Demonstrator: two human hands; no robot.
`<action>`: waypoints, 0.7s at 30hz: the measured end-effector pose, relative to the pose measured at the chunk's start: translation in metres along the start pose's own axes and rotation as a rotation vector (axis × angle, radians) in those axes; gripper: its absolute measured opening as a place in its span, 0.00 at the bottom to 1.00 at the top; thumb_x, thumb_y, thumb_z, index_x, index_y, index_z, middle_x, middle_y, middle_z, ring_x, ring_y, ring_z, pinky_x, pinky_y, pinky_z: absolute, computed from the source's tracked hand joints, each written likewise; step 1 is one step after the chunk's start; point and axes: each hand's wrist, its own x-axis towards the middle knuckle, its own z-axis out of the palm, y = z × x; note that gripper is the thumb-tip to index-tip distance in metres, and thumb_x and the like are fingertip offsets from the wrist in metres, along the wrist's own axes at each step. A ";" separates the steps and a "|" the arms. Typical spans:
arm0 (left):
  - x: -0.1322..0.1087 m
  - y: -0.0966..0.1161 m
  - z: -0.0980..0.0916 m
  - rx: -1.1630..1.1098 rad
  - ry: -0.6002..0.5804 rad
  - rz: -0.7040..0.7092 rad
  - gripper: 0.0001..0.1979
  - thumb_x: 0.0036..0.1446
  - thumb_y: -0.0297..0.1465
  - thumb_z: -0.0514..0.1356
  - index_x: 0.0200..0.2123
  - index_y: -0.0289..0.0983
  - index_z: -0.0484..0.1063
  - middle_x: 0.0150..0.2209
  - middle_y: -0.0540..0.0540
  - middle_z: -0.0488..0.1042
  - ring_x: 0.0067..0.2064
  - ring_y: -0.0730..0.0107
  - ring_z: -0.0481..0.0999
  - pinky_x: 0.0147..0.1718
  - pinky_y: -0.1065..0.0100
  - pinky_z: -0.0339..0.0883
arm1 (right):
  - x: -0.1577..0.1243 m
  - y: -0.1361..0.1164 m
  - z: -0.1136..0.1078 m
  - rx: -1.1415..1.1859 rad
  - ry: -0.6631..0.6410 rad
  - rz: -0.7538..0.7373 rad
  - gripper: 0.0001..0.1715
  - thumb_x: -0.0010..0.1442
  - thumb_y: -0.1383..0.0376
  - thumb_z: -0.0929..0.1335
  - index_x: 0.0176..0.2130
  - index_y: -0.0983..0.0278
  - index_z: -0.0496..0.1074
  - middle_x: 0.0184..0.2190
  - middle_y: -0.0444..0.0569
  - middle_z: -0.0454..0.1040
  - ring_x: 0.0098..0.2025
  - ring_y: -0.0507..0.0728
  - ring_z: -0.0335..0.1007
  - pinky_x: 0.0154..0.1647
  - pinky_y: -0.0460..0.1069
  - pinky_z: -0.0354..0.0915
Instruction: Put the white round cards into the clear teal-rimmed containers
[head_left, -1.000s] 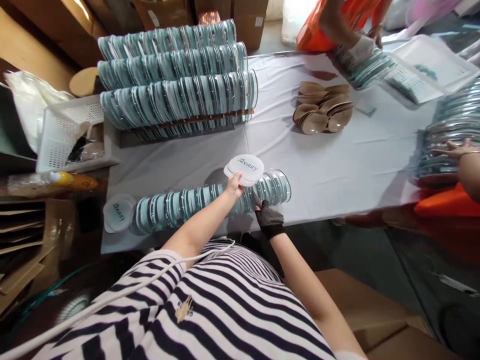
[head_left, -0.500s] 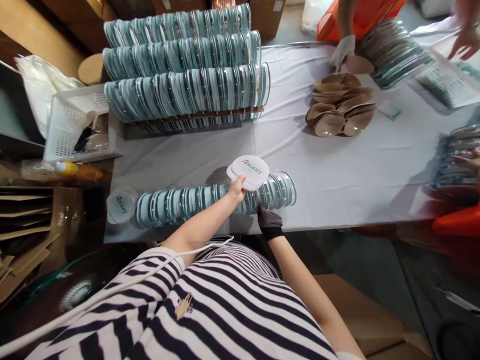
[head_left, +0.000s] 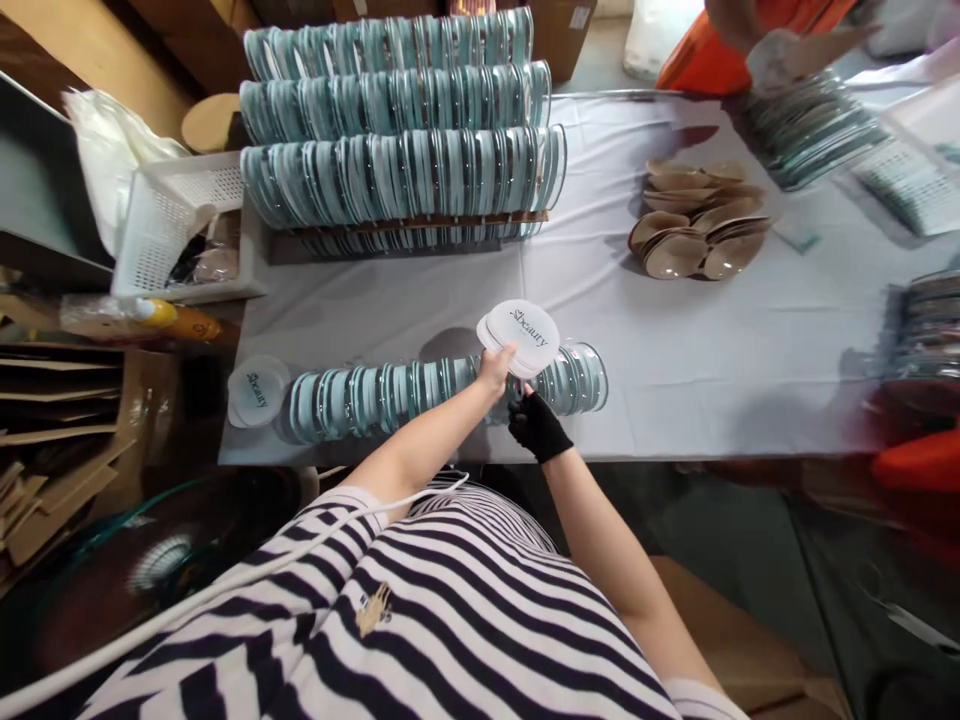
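Note:
My left hand [head_left: 497,368] is closed on a small fanned stack of white oval cards [head_left: 531,335] printed with dark "beauty" lettering. The stack is above a long row of clear-rimmed, teal-edged oval pieces [head_left: 409,392] lying along the near table edge. In a black fingerless glove, my right hand [head_left: 538,425] has its fingers curled, tips at the lower edge of the cards. Whatever may be between those fingertips is too small to make out. More white oval cards [head_left: 259,392] lie at the left end of the row.
Stacked rows of teal oval pieces [head_left: 405,180] stand at the back left, beside a white basket [head_left: 139,235]. Brown oval pieces [head_left: 675,257] are piled on the white-covered table [head_left: 600,290]. A co-worker's gloved hand [head_left: 772,62] is at the far right by another teal stack [head_left: 817,130].
My right hand has turned and risen from the row of teal pieces to the lower edge of the cards. My left hand still holds the cards. The view has shifted slightly.

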 end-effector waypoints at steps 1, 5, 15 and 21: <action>0.000 0.000 0.000 0.007 -0.003 -0.004 0.10 0.51 0.19 0.64 0.37 0.32 0.76 0.36 0.43 0.81 0.49 0.60 0.79 0.55 0.58 0.69 | -0.002 -0.003 -0.002 -0.033 0.016 0.037 0.26 0.66 0.46 0.55 0.38 0.62 0.68 0.20 0.41 0.64 0.20 0.49 0.58 0.23 0.45 0.59; -0.007 0.008 -0.001 0.002 -0.056 -0.037 0.12 0.49 0.18 0.65 0.38 0.33 0.77 0.35 0.45 0.82 0.50 0.61 0.79 0.56 0.58 0.67 | -0.011 -0.026 -0.036 -0.213 0.361 -0.077 0.26 0.62 0.47 0.61 0.46 0.64 0.72 0.28 0.50 0.75 0.29 0.56 0.70 0.31 0.50 0.68; -0.052 0.048 -0.047 0.089 -0.263 -0.063 0.13 0.48 0.18 0.66 0.38 0.34 0.78 0.35 0.45 0.82 0.49 0.59 0.79 0.56 0.59 0.68 | -0.033 -0.066 0.029 -0.771 0.839 -0.613 0.26 0.63 0.59 0.60 0.56 0.67 0.69 0.59 0.61 0.68 0.60 0.63 0.63 0.59 0.58 0.62; -0.026 0.076 -0.049 0.003 -0.202 -0.083 0.14 0.51 0.22 0.67 0.43 0.32 0.77 0.34 0.44 0.82 0.47 0.58 0.81 0.51 0.60 0.73 | -0.088 -0.019 0.029 -0.658 1.158 -0.351 0.24 0.66 0.55 0.57 0.46 0.70 0.71 0.37 0.60 0.75 0.37 0.61 0.70 0.37 0.52 0.64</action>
